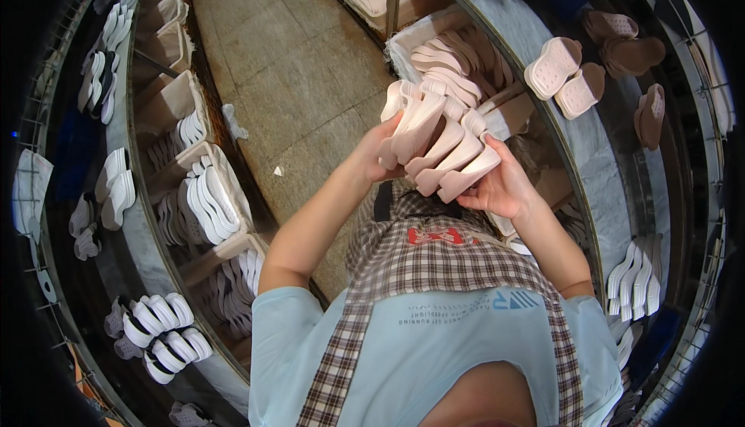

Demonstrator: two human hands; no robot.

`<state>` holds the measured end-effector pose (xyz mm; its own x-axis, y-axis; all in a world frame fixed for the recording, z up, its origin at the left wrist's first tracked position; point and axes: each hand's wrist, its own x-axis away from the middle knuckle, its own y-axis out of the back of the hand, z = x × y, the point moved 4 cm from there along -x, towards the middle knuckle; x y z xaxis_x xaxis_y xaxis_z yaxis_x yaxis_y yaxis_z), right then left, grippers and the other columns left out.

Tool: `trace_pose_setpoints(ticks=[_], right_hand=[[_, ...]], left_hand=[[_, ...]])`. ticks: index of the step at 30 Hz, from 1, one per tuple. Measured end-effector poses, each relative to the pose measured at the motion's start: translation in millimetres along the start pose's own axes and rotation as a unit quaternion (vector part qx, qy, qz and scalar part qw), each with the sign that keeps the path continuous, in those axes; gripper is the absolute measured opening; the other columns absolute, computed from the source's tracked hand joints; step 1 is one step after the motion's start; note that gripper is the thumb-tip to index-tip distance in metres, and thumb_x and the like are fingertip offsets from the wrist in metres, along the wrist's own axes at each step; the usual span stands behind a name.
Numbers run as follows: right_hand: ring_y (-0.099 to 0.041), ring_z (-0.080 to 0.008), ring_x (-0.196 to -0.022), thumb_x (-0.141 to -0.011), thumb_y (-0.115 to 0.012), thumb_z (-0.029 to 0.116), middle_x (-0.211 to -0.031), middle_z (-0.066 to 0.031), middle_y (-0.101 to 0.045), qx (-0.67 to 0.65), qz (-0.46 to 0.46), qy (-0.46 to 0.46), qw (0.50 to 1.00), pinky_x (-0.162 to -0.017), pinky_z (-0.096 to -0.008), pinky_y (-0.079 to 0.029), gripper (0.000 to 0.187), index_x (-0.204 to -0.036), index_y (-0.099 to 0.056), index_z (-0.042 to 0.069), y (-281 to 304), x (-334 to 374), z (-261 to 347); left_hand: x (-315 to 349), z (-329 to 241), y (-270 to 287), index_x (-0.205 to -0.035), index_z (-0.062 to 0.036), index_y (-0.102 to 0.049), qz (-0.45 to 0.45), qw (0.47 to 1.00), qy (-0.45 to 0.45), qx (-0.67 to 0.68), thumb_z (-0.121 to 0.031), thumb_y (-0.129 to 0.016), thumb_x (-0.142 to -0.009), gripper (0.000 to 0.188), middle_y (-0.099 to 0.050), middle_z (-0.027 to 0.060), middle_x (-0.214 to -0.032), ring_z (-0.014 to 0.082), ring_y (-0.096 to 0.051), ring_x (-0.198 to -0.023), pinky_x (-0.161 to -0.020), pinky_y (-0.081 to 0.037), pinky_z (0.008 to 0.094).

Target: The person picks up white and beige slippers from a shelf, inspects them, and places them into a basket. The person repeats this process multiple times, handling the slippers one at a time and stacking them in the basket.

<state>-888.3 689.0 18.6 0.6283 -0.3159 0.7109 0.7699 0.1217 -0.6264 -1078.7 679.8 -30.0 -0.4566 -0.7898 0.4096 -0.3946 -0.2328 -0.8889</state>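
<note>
Both my hands hold a bunch of pale pink shoe soles [450, 151] in front of my chest. Several soles stand on edge side by side, their curved profiles showing. My left hand [375, 150] grips the left end, fingers partly hidden by the soles. At the right end, my right hand [503, 185] has its thumb on top and its fingers underneath. Just beyond the bunch, more pink soles [444, 58] lie in rows in a lined bin [400, 43] under the right counter.
Lined bins of white and grey soles [211, 202] stand along the left. A grey counter [159, 248] there carries white soles [161, 314]. On the right counter [594, 155] lie pink-and-brown soles [553, 66] and white ones [635, 279]. A tiled aisle [287, 54] runs between, with scraps on it.
</note>
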Motion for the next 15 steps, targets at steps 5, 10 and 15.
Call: trace_pose_setpoints(ticks=[5, 10, 15], right_hand=[[-0.05, -0.0279, -0.108, -0.085, -0.044, 0.061, -0.122, -0.0135, -0.049, -0.002, -0.008, 0.002, 1.0, -0.086, -0.0469, -0.044, 0.065, -0.131, -0.042, 0.015, 4.7, -0.4, -1.3], [-0.047, -0.0275, -0.111, -0.085, -0.046, 0.06, -0.123, -0.0123, -0.048, -0.003, -0.016, 0.006, 1.0, -0.087, -0.0469, -0.042, 0.063, -0.13, -0.043, 0.015, 6.1, 0.0, -2.1], [-0.049, -0.0271, -0.108, -0.085, -0.045, 0.06, -0.122, -0.0111, -0.05, -0.011, -0.011, 0.0, 1.0, -0.085, -0.0461, -0.043, 0.062, -0.129, -0.044, 0.017, 7.0, 0.2, -2.1]], left_hand=[[-2.0, 3.2, 4.8, -0.131, -0.0091, -0.045, -0.018, 0.999, 0.004, -0.037, -0.048, -0.034, -0.096, 0.053, -0.053, 0.0113, -0.125, 0.0263, -0.054, -0.111, -0.094, -0.044, 0.0424], [-4.9, 6.2, 9.5, -0.129, -0.0098, -0.047, -0.011, 0.999, 0.005, -0.053, -0.05, -0.036, -0.095, 0.054, -0.055, 0.0096, -0.123, 0.0249, -0.055, -0.11, -0.09, -0.047, 0.043], [-11.8, 9.5, 19.9, -0.129, -0.0093, -0.048, 0.008, 1.0, 0.013, -0.02, -0.051, -0.036, -0.094, 0.055, -0.056, 0.0109, -0.122, 0.0254, -0.056, -0.109, -0.089, -0.047, 0.0448]])
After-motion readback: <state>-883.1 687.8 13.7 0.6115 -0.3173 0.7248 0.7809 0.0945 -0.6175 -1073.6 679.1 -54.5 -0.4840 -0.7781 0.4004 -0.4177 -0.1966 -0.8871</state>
